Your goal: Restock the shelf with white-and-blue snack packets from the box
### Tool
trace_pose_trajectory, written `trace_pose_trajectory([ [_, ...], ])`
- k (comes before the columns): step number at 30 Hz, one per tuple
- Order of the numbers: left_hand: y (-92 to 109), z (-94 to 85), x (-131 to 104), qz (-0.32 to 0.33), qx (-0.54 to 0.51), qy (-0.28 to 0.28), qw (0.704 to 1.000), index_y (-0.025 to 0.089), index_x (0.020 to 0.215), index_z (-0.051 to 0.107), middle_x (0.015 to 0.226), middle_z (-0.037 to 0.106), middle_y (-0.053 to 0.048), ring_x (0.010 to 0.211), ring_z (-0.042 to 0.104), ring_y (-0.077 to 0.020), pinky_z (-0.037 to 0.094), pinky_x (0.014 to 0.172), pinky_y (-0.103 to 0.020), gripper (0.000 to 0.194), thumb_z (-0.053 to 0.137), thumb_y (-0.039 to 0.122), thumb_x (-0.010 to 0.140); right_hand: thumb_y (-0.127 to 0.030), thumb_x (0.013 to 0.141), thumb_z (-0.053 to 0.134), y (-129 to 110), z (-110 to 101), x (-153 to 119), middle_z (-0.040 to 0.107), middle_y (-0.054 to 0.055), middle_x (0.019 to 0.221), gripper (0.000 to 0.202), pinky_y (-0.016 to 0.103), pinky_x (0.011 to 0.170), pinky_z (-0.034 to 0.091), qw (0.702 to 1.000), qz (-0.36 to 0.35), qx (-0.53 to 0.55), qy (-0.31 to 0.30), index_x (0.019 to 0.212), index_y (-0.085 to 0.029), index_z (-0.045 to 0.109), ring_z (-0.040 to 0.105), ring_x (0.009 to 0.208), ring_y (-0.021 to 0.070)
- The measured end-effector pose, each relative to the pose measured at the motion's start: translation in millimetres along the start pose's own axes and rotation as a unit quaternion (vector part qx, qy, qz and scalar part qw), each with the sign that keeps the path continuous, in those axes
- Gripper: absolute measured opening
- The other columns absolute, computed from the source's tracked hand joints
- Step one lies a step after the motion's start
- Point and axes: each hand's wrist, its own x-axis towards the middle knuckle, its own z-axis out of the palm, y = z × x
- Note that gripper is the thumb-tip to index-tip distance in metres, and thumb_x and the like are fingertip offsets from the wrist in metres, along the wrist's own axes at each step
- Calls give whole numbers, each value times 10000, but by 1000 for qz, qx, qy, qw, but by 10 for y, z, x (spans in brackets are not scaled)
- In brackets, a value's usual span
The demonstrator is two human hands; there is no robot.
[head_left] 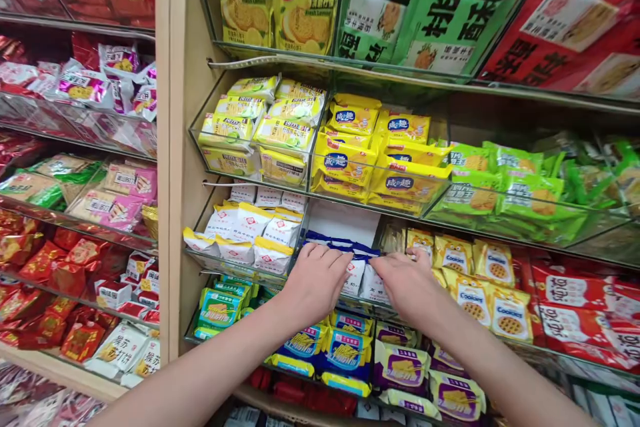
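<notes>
Both my hands reach into a clear shelf bin holding white packets with dark blue top edges (354,275). My left hand (319,280) is closed over the left packets, its fingers bent onto their blue edges. At the right side of the same bin, my right hand (407,280) has its fingers curled against the blue-edged packets. White packets with yellow edges (240,223) fill the bin to the left. Yellow cookie packets (467,293) lie just right of my right hand. The fingertips are partly hidden.
Above are bins of yellow packets (345,160) and green packets (525,177). Blue and yellow packets (345,353) and purple packets (400,367) sit below my hands. A wooden upright panel (177,147) separates another snack shelf on the left.
</notes>
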Motion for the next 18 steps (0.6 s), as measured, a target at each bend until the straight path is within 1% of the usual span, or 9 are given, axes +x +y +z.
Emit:
trace_pose_trajectory([
  [3, 5, -29, -3, 11, 7, -9, 1000, 166, 1155, 465, 1031, 589, -64, 928, 491, -225, 336, 872, -429, 338, 294, 270, 883, 5, 765, 326, -44, 51, -45, 650, 40, 837, 338, 476, 900, 223, 1000, 5, -17, 18, 902, -181, 572, 542, 841, 203],
  [5, 2, -46, -20, 22, 7, -13, 1000, 162, 1182, 445, 1080, 573, -71, 962, 489, -224, 323, 908, -436, 350, 296, 265, 882, -15, 768, 344, -58, 72, -88, 617, 69, 1015, 358, 459, 911, 242, 997, 4, -15, 69, 1024, -171, 540, 510, 959, 221],
  [7, -10, -36, -49, 31, 7, -9, 999, 147, 1227, 401, 1169, 533, -92, 1051, 465, -234, 287, 961, -451, 380, 301, 261, 879, -59, 776, 382, -74, 76, -141, 530, 98, 1178, 381, 446, 921, 264, 991, 0, -17, 135, 1126, -162, 491, 439, 1084, 244],
  [9, -31, 0, -75, 35, 12, 7, 999, 129, 1272, 348, 1266, 462, -122, 1161, 396, -256, 243, 1005, -471, 421, 312, 268, 876, -105, 787, 415, -103, 67, -210, 484, 114, 1230, 364, 442, 933, 280, 982, -9, -21, 187, 1141, -159, 486, 392, 1141, 253],
  [12, -61, 52, -105, 36, 23, 38, 998, 125, 1302, 309, 1345, 373, -149, 1260, 277, -292, 206, 1027, -507, 462, 339, 274, 866, -144, 789, 456, -185, 72, -379, 476, 123, 1236, 319, 469, 944, 301, 972, -34, 1, 234, 1102, -167, 513, 374, 1167, 265],
  [14, -53, 49, -158, 24, 20, 60, 998, 125, 1308, 302, 1376, 319, -163, 1293, 198, -314, 201, 1022, -535, 475, 364, 251, 854, -148, 768, 497, -279, 117, -553, 487, 102, 1233, 340, 479, 941, 326, 969, -63, 66, 231, 1102, -210, 522, 380, 1171, 272],
  [16, -8, 26, -286, 23, 2, 78, 997, 144, 1304, 316, 1403, 262, -164, 1309, 123, -333, 196, 1012, -562, 482, 393, 200, 831, -160, 766, 515, -418, 206, -760, 535, 60, 1178, 338, 458, 909, 382, 965, -71, 174, 182, 1079, -284, 541, 438, 1122, 255],
  [17, 29, 21, -385, 34, -16, 86, 996, 166, 1298, 330, 1412, 246, -157, 1312, 103, -338, 195, 1008, -569, 485, 404, 175, 819, -185, 776, 518, -505, 263, -865, 559, 47, 1136, 306, 440, 880, 414, 960, -61, 229, 148, 1054, -306, 553, 476, 1076, 240],
  [18, 70, 30, -505, 66, -42, 81, 994, 214, 1282, 359, 1408, 272, -128, 1309, 127, -330, 190, 1010, -570, 478, 415, 162, 810, -227, 793, 514, -602, 326, -963, 572, 45, 1103, 258, 421, 840, 445, 956, -49, 263, 122, 1034, -306, 560, 508, 1025, 225],
])
